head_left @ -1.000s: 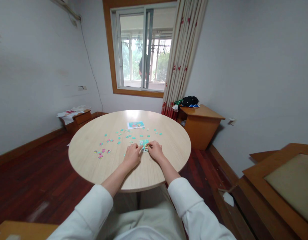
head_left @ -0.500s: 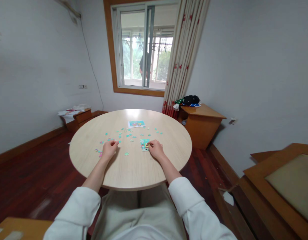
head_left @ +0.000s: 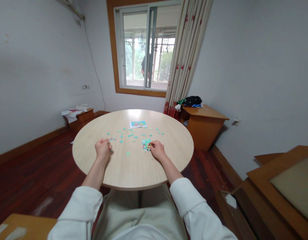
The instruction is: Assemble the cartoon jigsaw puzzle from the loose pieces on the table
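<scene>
- Turquoise-and-multicoloured puzzle block (head_left: 145, 142), partly joined: it lies flat on the near half of the table, right of the middle.
- Right hand (head_left: 157, 149): at the block's right edge, thumb and fingers drawn narrow. From where I stand it seems to steady the block; I cannot tell whether a piece is pinched there.
- Left hand (head_left: 103, 148): well apart from the block, fingers curled inward over the left part of the table. Whether they enclose anything I cannot tell.
- Step in hand, as I judge it: choosing a loose piece while the block is kept in place. The next move would call for a fingertip pinch on one piece and a match of its outline to the open edge.
- Green piece (head_left: 128, 154): alone, between the hands. Scattered pieces (head_left: 130, 135), mostly turquoise, lie beyond it, apart from the block.
- Picture sheet (head_left: 138, 124): flat, beyond the pieces.
- Table (head_left: 134, 173): round, pale wood grain, glossy at its far edge.
- Room: dark red floor (head_left: 51, 173); sliding window (head_left: 135, 43) ahead; patterned curtain (head_left: 186, 56) at its right; wooden cabinet (head_left: 206, 128) bearing a cloth pile (head_left: 192, 101).
</scene>
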{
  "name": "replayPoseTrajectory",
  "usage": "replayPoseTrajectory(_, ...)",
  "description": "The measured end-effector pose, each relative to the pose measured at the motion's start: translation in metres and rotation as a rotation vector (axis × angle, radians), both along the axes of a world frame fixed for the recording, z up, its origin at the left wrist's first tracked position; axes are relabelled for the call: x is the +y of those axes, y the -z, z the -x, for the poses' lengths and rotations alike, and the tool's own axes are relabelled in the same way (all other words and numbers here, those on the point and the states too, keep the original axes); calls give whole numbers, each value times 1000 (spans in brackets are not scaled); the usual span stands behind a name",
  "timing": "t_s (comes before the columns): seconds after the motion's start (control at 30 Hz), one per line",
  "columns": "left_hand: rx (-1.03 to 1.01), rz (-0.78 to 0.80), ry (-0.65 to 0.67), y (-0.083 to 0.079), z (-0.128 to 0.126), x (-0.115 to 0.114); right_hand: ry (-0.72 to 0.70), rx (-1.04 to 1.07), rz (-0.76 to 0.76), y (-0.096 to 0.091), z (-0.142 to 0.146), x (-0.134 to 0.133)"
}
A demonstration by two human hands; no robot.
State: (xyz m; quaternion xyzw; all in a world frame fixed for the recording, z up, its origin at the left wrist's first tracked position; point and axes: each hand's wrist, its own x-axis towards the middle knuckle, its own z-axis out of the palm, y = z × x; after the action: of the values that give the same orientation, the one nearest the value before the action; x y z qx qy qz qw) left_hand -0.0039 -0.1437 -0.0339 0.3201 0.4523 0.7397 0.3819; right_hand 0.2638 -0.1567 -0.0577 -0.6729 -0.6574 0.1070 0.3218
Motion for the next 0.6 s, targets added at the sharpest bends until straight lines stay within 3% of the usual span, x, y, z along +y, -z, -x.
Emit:
replayPoseTrajectory(0.1, -88, -44, 72, -4, 3, -3, 0, 3, -4, 1, 0, 0)
replayPoseTrajectory(0.33, 58, -54, 374, -8, -7, -13, 1, 15, -7, 1, 0, 1)
replayPoseTrajectory(0.5, -406, -153, 179, -17, 12, -13, 6, 9, -8, 2, 0, 1)
replayPoseTrajectory(0.6, -573, -155, 113, -18, 24, -9, 7, 4, -11, 2, 0, 1)
